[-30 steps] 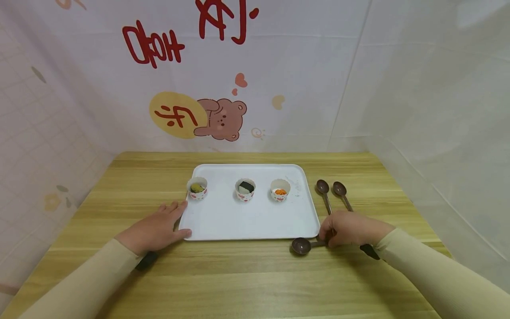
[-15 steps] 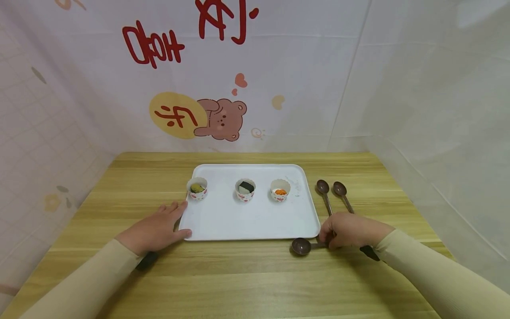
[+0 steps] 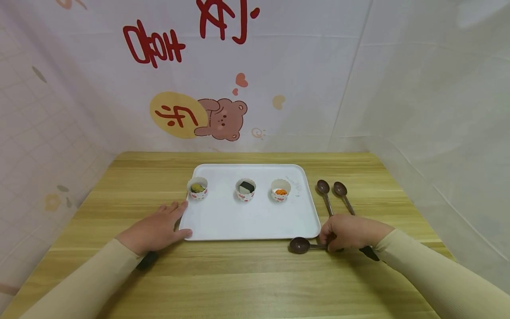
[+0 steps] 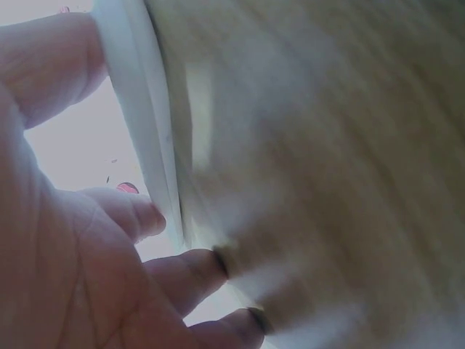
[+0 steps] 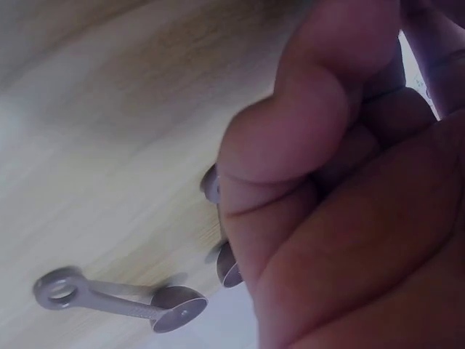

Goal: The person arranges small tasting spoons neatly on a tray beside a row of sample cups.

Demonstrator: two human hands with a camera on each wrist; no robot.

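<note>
In the head view, my right hand (image 3: 352,231) pinches the handle of a brown measuring spoon (image 3: 299,245) by the tray's front right corner. Its bowl points left, and the fingers hide part of the handle. My left hand (image 3: 155,228) rests against the left edge of a white tray (image 3: 239,226), fingers extended and thumb on the rim. On the tray stand three patterned paper cups: one with yellow-green food (image 3: 197,188), one with a dark-and-white piece (image 3: 245,189), one with orange bits (image 3: 280,190). In the right wrist view the curled fingers hide whatever they grip.
Two more brown measuring spoons, a nearer one (image 3: 323,187) and an outer one (image 3: 340,189), lie right of the tray on the wooden table (image 3: 223,283). A printed white cloth (image 3: 303,88) hangs behind and at both sides.
The front spoon has shifted slightly left and turned a little, and its handle end now shows below my right hand. The left hand and tray stay put.
</note>
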